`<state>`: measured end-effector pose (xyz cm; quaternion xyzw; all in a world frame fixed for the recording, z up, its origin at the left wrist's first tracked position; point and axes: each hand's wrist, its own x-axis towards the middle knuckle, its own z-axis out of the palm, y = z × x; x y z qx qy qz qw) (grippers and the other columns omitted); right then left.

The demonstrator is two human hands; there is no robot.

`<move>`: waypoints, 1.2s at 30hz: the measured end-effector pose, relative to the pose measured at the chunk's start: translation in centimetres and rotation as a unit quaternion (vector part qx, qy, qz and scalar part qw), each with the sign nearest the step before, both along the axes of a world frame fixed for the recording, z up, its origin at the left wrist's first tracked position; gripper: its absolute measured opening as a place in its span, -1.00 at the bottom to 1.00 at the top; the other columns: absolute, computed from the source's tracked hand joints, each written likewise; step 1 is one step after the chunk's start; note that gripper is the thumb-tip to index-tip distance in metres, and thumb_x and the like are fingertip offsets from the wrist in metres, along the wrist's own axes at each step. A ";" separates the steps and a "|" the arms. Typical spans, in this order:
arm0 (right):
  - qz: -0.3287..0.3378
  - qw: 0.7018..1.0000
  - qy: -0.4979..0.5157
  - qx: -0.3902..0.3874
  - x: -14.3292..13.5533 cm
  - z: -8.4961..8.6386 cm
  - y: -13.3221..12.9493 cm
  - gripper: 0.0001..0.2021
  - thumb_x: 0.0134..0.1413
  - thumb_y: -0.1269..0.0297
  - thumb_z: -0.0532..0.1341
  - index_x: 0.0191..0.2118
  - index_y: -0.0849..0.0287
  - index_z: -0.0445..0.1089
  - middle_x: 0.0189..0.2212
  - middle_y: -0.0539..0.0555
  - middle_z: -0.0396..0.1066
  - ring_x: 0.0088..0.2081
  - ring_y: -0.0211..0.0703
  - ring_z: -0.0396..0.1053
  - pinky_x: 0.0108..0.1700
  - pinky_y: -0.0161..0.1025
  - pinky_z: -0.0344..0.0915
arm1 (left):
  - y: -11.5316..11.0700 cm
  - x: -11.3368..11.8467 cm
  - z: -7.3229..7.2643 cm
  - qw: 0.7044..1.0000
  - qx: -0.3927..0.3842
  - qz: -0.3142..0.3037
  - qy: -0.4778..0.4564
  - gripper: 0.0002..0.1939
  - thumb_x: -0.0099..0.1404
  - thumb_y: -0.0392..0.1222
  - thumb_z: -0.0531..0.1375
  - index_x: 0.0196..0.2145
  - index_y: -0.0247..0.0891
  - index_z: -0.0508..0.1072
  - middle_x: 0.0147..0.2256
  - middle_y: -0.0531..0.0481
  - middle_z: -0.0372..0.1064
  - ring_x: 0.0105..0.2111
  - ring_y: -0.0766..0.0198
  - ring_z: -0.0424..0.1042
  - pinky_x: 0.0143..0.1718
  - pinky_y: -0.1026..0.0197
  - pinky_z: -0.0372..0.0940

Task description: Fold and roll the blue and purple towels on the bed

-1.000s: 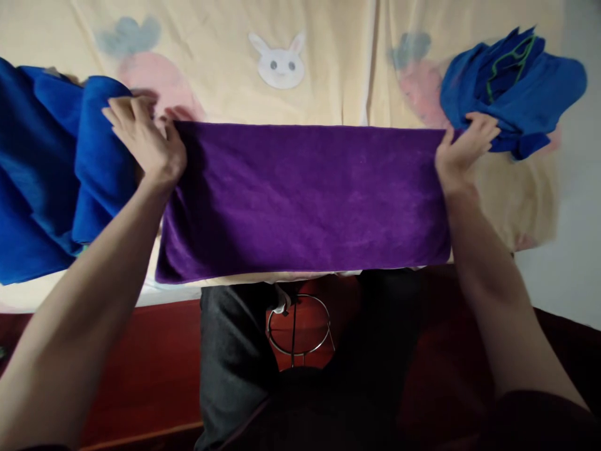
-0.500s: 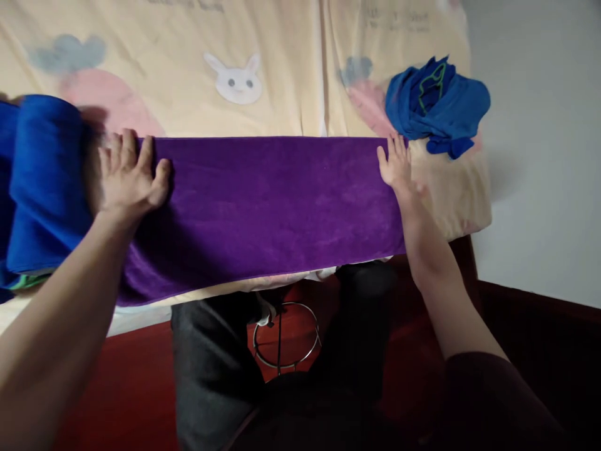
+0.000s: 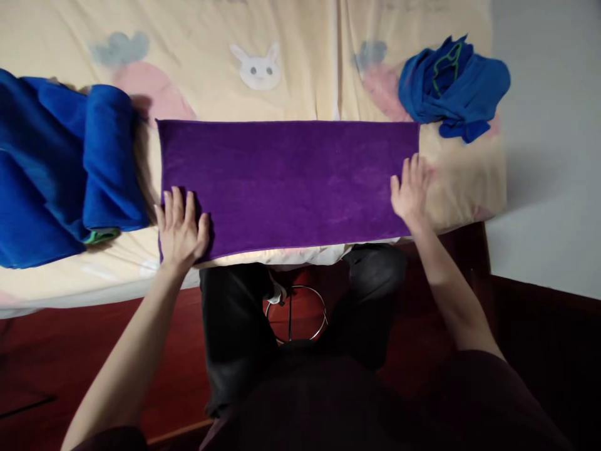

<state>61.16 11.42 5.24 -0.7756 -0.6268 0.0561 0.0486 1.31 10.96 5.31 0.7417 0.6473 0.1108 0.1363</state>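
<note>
A purple towel (image 3: 291,181) lies spread flat as a long rectangle along the near edge of the bed. My left hand (image 3: 181,228) rests palm down on its near left corner, fingers stretched out. At the right end of the cloth, my right hand (image 3: 409,188) lies flat over the short edge with its fingers spread. Left of the towel is a heap of blue cloth (image 3: 113,163), loosely folded, with a bit of green edging underneath. A crumpled blue cloth with green trim (image 3: 455,88) sits beyond the far right corner.
The bed has a cream sheet (image 3: 300,94) printed with a rabbit and pink shapes. A white wall (image 3: 549,156) stands at the right. Below the bed edge are my dark-trousered legs (image 3: 235,326), a round metal ring (image 3: 323,313) and a reddish floor (image 3: 169,351).
My left hand has slid nearer along the towel's left end, from the far corner to the near one. My right hand has also come nearer along its edge. The view has shifted.
</note>
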 end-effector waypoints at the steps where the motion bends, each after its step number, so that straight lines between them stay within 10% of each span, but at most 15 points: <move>1: 0.034 0.999 0.006 -0.009 -0.8 0.1 -1.4 -0.32 0.57 0.00 -0.14 0.59 0.25 -0.12 0.61 0.16 -0.26 0.61 0.20 -0.39 0.58 0.34 -0.33 | -1.1 -0.1 -0.1 1.000 0.005 0.002 -0.002 -0.23 0.57 0.14 -0.07 0.56 -0.35 0.04 0.57 -0.28 -0.28 0.58 -0.08 -0.31 0.56 -0.30 -0.35; 8: -0.027 0.998 0.042 -0.030 -0.1 0.4 -7.7 -0.29 0.48 0.03 -0.12 0.57 0.30 -0.10 0.59 0.29 -0.18 0.60 0.14 -0.22 0.57 0.30 -0.20 | -6.4 -2.5 -0.3 0.996 0.003 0.069 -0.052 -0.20 0.50 0.19 -0.02 0.50 -0.37 0.14 0.55 -0.37 -0.17 0.56 -0.19 -0.19 0.54 -0.33 -0.21; 18: -0.237 0.950 0.131 0.156 -5.1 -0.9 -13.3 -0.33 0.32 0.01 -0.02 0.50 -0.04 0.14 0.51 0.27 0.07 0.50 0.44 0.06 0.48 0.47 0.03 | -4.9 -6.2 1.0 0.946 -0.089 0.248 -0.189 -0.50 0.31 -0.10 0.25 0.16 -0.31 0.44 -0.07 -0.26 0.57 -0.11 -0.01 0.59 0.03 -0.05 0.49; 25: -0.257 0.939 0.140 0.179 -5.4 -0.4 -12.9 -0.49 0.26 0.24 0.05 0.21 0.28 0.51 0.36 0.48 0.25 0.37 0.49 0.23 0.38 0.51 0.17 | -6.1 -6.3 2.6 0.960 -0.068 0.246 -0.111 -0.73 0.27 -0.17 0.26 -0.08 -0.29 0.46 -0.15 -0.23 0.52 -0.08 -0.03 0.53 0.15 -0.07 0.39; 36: -0.041 0.996 0.073 -0.002 -8.5 0.6 -12.2 -0.36 0.50 0.08 -0.09 0.55 0.22 0.08 0.59 0.26 -0.16 0.60 0.12 -0.21 0.57 0.26 -0.24 | -11.3 -4.0 0.5 0.999 -0.008 0.029 -0.026 -0.26 0.49 0.02 -0.02 0.51 -0.37 0.09 0.54 -0.35 -0.13 0.57 -0.12 -0.22 0.54 -0.28 -0.25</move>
